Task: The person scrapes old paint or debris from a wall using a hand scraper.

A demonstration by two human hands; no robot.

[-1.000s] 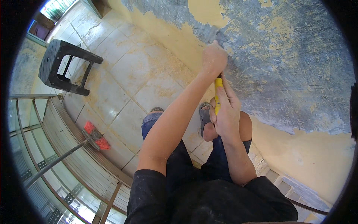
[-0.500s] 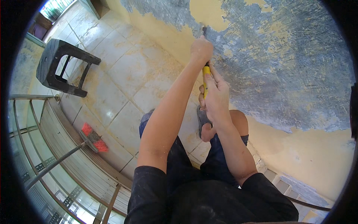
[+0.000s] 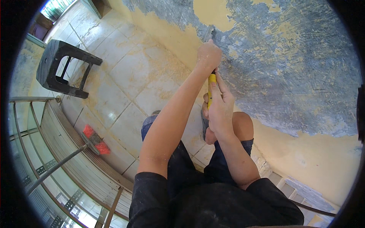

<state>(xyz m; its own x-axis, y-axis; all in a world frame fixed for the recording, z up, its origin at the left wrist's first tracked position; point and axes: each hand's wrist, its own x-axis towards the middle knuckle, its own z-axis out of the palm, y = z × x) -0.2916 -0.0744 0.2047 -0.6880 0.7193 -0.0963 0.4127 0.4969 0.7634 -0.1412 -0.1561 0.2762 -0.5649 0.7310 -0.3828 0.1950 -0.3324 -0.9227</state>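
Observation:
A long-handled scraper (image 3: 211,80) with a yellow grip is held in both of my hands against the wall (image 3: 289,76). Closest to its dark blade end, my left hand (image 3: 209,55) is wrapped around the shaft. Lower down, the fingers of my right hand (image 3: 222,110) close around the yellow grip. The tip shows just beyond my left fist, at the border between yellow paint and bare grey surface. Much of the wall there is grey with scratched yellow patches. Pale dust coats both hands.
A black plastic stool (image 3: 68,68) lies tipped over on the dusty tiled floor (image 3: 118,95) at left. A broom (image 3: 95,143) with red bristles leans by a glass-fronted cabinet (image 3: 49,152). My sandalled foot (image 3: 208,133) is close to the wall's base.
Both hands and the scraper have shifted slightly back toward me and a little right. The grip of each hand is unchanged.

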